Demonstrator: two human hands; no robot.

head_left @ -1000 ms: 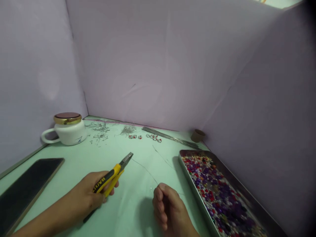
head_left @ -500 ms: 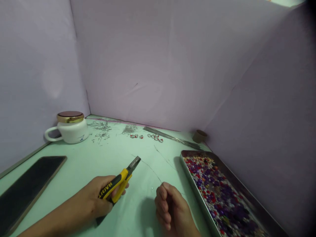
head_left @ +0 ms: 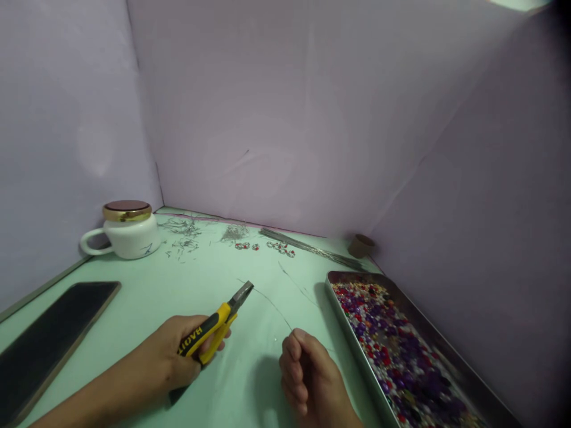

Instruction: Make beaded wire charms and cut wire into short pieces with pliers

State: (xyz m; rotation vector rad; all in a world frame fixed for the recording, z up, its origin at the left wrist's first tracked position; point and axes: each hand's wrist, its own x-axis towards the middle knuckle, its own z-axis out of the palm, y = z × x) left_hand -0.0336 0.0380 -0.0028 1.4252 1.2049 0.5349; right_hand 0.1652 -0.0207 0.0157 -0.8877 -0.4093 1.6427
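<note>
My left hand (head_left: 185, 351) is wrapped round the yellow and black handles of a pair of pliers (head_left: 218, 321), whose metal jaws point up and to the right. A thin wire (head_left: 274, 307) runs from the jaws to my right hand (head_left: 310, 374). Its near end is pinched between my right thumb and forefinger, the other fingers curled below. A short tip of the wire shows beyond the jaws on the left.
At right lies a metal tray (head_left: 357, 351) of mixed beads. Behind are a bundle of straight wires (head_left: 312, 246), small red-beaded pieces (head_left: 281, 248), wire scraps (head_left: 182, 229) and a brown cup-like object (head_left: 360, 245). A lidded white mug (head_left: 131, 238) and a phone (head_left: 49, 339) are at left.
The pliers and my left hand have shifted very slightly left and down. My right hand stays in nearly the same place with the wire pinched.
</note>
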